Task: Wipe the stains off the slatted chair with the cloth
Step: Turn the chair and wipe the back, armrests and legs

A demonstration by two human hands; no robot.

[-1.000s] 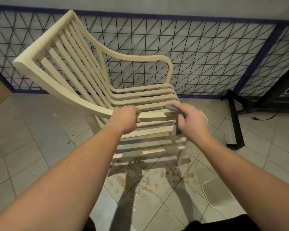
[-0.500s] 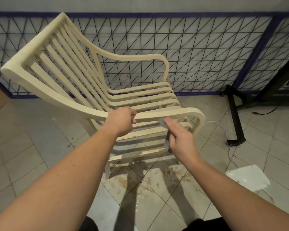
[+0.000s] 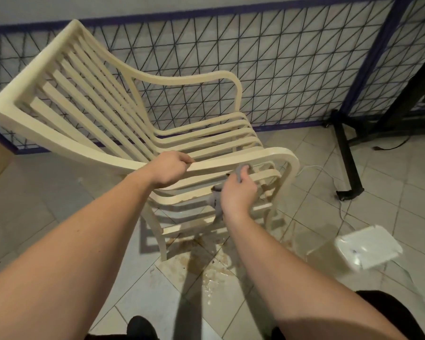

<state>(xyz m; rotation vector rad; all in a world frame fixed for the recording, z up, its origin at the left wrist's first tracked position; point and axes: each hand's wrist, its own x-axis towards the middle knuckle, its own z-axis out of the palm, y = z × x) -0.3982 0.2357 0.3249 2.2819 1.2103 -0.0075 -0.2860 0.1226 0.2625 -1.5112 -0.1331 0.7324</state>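
Observation:
A cream slatted chair [image 3: 88,101] stands tilted in front of me, its back at the upper left and its seat slats running right. My left hand [image 3: 168,169] grips the near armrest. My right hand [image 3: 239,192] is shut on a grey cloth [image 3: 216,201] and presses it on a near seat slat, just under the armrest's curved front end. Brown stains show on that slat beside the cloth. Part of the cloth hangs below my hand.
A dark wire-mesh fence [image 3: 292,57] runs behind the chair. A black metal stand [image 3: 349,153] and a white cable [image 3: 329,173] lie to the right. A white tub [image 3: 368,249] sits on the tiled floor at the right. A brown wet puddle [image 3: 206,263] spreads under the chair.
The chair has tipped and swung so its near armrest is now fully in view. My right hand with the cloth has dropped from the armrest onto a seat slat. The left hand keeps its grip.

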